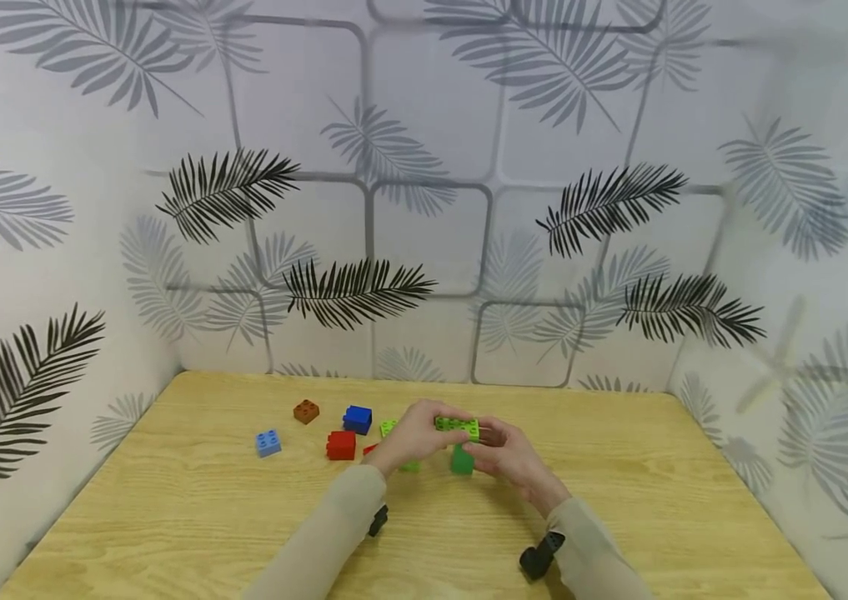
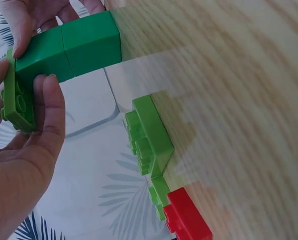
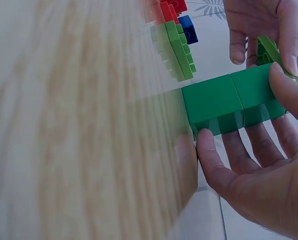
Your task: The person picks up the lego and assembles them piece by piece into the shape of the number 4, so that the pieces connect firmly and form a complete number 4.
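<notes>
Two dark green bricks [image 2: 89, 42] stand stacked upright on the table. My right hand [image 3: 268, 185] holds this stack from the right, thumb on one side and fingers along another. At its top lies a long light green brick [image 1: 461, 425], overhanging towards the left. The left hand [image 1: 422, 429] pinches that overhanging end between thumb and fingers, seen closely in the left wrist view. Whether the light green brick is fully seated on the stack, I cannot tell.
Left of the stack lie another light green brick [image 2: 153, 132], a smaller light green one [image 2: 159, 192] and red bricks [image 1: 341, 445]. Farther left are a dark blue brick [image 1: 358, 419], a brown brick [image 1: 307, 411] and a light blue brick [image 1: 268, 442]. Patterned walls border the wooden table.
</notes>
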A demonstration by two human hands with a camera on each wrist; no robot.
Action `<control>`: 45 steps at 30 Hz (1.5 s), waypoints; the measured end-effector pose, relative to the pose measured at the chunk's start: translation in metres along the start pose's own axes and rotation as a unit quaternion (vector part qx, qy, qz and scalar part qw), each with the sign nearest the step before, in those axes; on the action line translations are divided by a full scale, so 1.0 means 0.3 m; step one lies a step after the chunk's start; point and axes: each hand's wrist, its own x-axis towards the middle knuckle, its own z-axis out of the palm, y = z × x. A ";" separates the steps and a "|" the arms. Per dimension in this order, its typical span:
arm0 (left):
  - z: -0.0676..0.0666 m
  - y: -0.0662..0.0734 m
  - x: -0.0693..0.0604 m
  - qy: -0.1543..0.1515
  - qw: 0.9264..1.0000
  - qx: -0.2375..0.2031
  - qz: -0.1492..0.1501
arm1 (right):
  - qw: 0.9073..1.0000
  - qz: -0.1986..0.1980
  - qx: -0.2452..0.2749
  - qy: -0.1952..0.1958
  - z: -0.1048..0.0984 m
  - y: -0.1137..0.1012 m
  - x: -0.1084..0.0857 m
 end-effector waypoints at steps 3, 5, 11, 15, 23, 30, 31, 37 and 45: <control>0.009 -0.001 0.007 -0.006 1.000 0.007 -0.007 | 1.000 -0.004 0.008 -0.025 -0.019 0.005 -0.007; 0.015 0.002 0.011 -0.008 1.000 0.009 -0.010 | 0.999 -0.006 0.022 -0.046 -0.035 0.006 -0.013; 0.021 0.024 0.018 -0.010 1.000 0.005 -0.017 | 0.994 -0.014 0.070 -0.082 -0.078 -0.010 -0.020; 0.016 0.030 0.015 -0.013 1.000 0.015 -0.020 | 0.995 -0.006 0.071 -0.070 -0.066 -0.025 -0.022; 0.001 0.012 0.014 -0.014 1.000 0.027 0.000 | 0.999 0.024 0.036 0.022 0.006 -0.055 -0.011; -0.019 -0.002 0.009 -0.017 0.999 0.030 0.002 | 0.998 0.023 0.041 0.034 0.023 -0.056 0.006; -0.023 -0.005 0.008 -0.019 0.999 0.032 0.002 | 0.998 0.022 0.042 0.035 0.024 -0.056 0.006; -0.048 -0.024 0.000 -0.029 0.999 0.034 -0.012 | 0.999 0.013 0.036 0.032 0.026 -0.048 0.004; -0.113 -0.067 -0.020 -0.040 0.998 0.036 -0.043 | 0.999 0.007 0.028 0.034 0.028 -0.059 0.008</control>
